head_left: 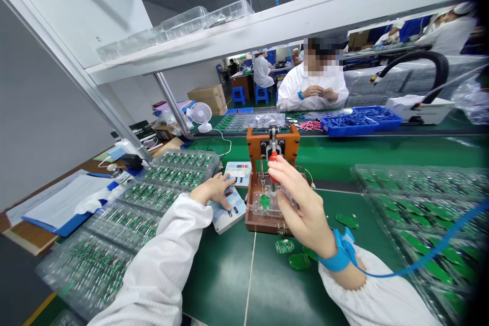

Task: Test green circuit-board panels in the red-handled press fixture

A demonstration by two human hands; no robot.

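Right grip at a red handle, left grip spread over a pale box

Right fingers lie against the handle of the orange-and-brown press, thumb apart, can't tell if it's really clamped; a green board sits in the press just left of that grip. Decent bare worktop between the forearms, but clear board-filled trays crowd in: left tray beside the left arm, right tray right of the right grip. Blue bin of blue parts well beyond it. Display past the left grip shows red digits, too tiny to read.
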